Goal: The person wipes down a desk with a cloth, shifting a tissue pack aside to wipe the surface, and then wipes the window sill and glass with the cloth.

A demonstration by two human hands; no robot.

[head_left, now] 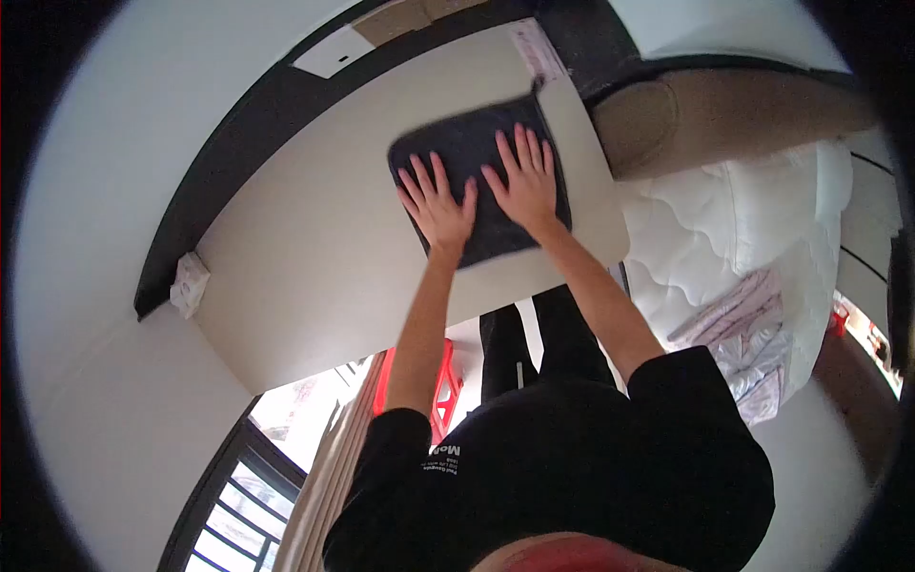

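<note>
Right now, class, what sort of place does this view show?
Probably a bedroom: it has a white quilted mattress, a brown padded panel beside it, and a pleated beige curtain by a black-framed window.

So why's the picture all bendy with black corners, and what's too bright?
In the head view, the table bows at its far edge, probably from a wide lens, which may also blacken the corners; same view, the window glares nearly white, while the dark cloth under left hand and right hand shows little detail.
</note>
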